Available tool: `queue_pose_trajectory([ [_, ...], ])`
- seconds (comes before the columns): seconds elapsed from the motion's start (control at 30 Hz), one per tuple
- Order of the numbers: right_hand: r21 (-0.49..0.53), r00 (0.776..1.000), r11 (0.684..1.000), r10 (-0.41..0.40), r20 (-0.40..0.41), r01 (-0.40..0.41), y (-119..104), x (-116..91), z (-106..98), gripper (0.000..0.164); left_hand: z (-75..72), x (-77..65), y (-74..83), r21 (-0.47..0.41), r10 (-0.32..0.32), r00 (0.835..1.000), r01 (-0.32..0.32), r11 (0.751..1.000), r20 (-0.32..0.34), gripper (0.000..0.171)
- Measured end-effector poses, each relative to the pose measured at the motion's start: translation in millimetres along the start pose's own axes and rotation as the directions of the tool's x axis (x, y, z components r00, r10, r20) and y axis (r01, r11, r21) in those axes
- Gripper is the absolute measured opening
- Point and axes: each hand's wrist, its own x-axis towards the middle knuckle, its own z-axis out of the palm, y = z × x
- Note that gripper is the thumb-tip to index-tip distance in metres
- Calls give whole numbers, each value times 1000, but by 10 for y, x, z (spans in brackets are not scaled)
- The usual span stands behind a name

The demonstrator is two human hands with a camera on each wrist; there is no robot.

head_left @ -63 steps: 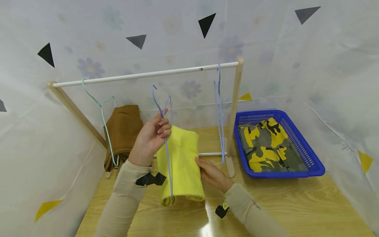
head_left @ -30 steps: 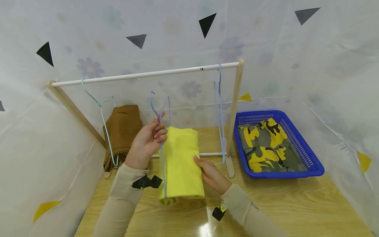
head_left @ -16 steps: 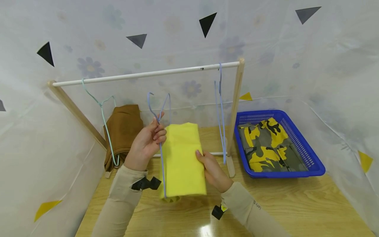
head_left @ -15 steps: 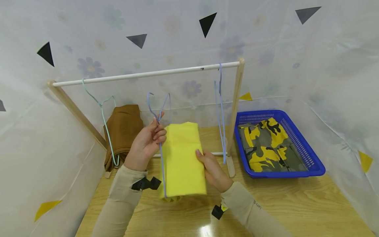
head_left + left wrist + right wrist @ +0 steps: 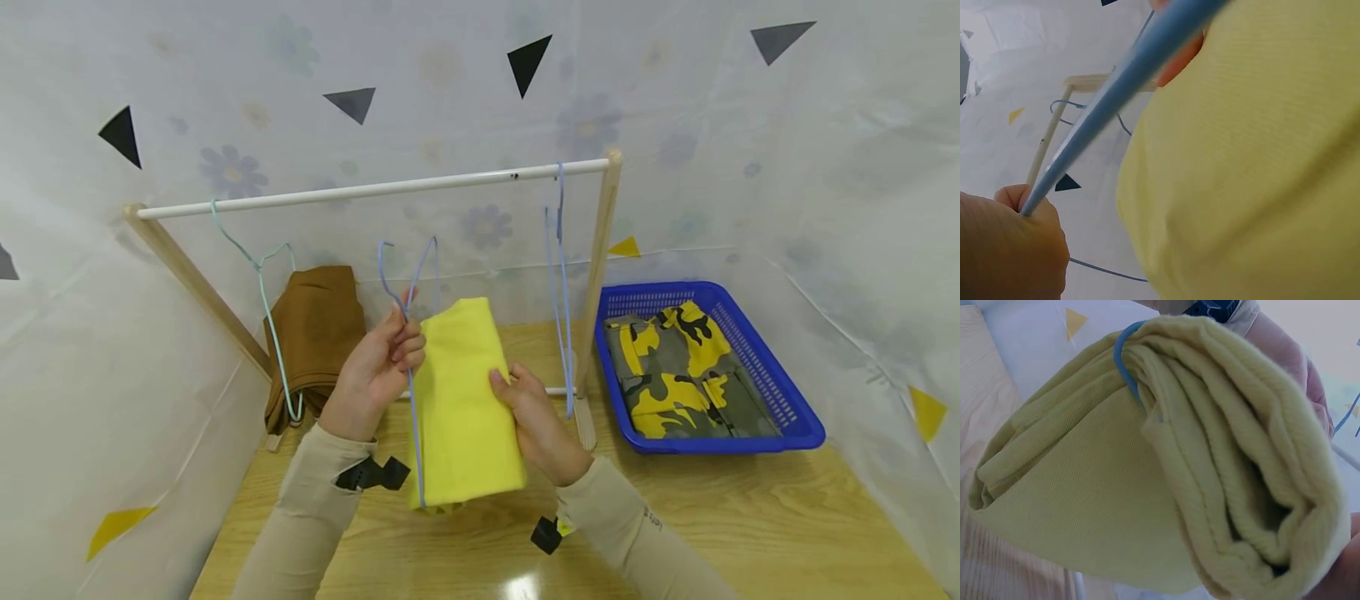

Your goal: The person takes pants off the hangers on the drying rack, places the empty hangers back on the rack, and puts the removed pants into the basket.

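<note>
My left hand [image 5: 386, 354] grips a light blue wire hanger [image 5: 417, 433] at its neck, below the hook. Folded yellow cloth [image 5: 465, 408] hangs through the hanger, draped over its lower bar; the right wrist view shows its layered folds [image 5: 1229, 444] and the blue wire crossing the top. My right hand [image 5: 540, 425] holds the right side of the cloth, thumb on the near face and fingers hidden behind. In the left wrist view, the wire [image 5: 1116, 90] runs up close to the camera from the left hand [image 5: 1013, 244], beside the yellow cloth [image 5: 1247, 162].
A rack with a white rail [image 5: 375, 191] stands behind the hands. A mint hanger [image 5: 273, 333] hangs at its left, a blue hanger [image 5: 564, 317] at its right. Brown folded cloth [image 5: 322, 325] lies at the left. A blue basket [image 5: 806, 429] holds camouflage clothing [image 5: 675, 375] at the right.
My right hand has slid a little higher along the cloth and now holds it more fully. The cloth's near flap has risen and tilted left. The left hand and hanger have shifted slightly left and down.
</note>
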Motion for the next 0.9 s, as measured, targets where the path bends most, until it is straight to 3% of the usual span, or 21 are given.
queue_pose_trajectory([
  [0.17, 6, 999, 999, -33, 20, 33, -31, -31, 64, 12, -13, -8, -32, 10, 1, 1000, -1, 1000, -1, 52],
  [0.47, -14, 998, 998, -59, -28, 59, -75, -68, 123, 8, -37, -30, -97, 31, -23, 1000, 23, 999, 9, 52],
  [0.67, -30, 997, 996, -79, -18, 79, -111, -97, 115, 12, -71, -40, -134, 7, -41, 999, 41, 999, 5, 48],
  [0.9, -35, 995, 995, -95, -34, 93, -154, -142, 124, 11, -116, -62, -166, 41, -51, 999, 52, 998, -16, 52],
])
